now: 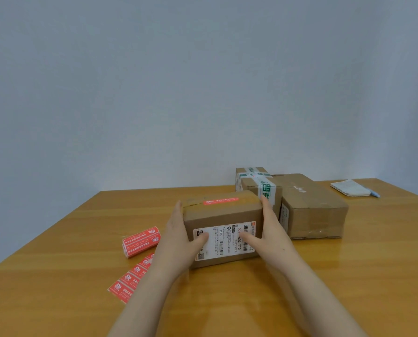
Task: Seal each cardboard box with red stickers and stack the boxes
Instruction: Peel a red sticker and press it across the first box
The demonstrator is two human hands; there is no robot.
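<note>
Head view showed the left grip, a bare hand, laid flat against the left end of a small cardboard box, its fingers straight along that end and its thumb lying across the white shipping label on the near face. The right grip did the same at the right end, with straight fingers on the side and the thumb on the label, so both grips were open and pressed the box between them, not curled around it. The box was at the middle of the desk, directly in front of the person; it was not possible to tell if it rested fully on the wood or was a little lifted. One red sticker lay along the seam on the top of the box. To the left, near the left forearm, a roll of red stickers lay on its side, and a strip of red stickers ran from it toward the near edge. Behind the right grip stood a taped box with green and white tape, touching a larger plain box on its right. At the far right corner lay a white notepad with a blue pen just beside it.
</note>
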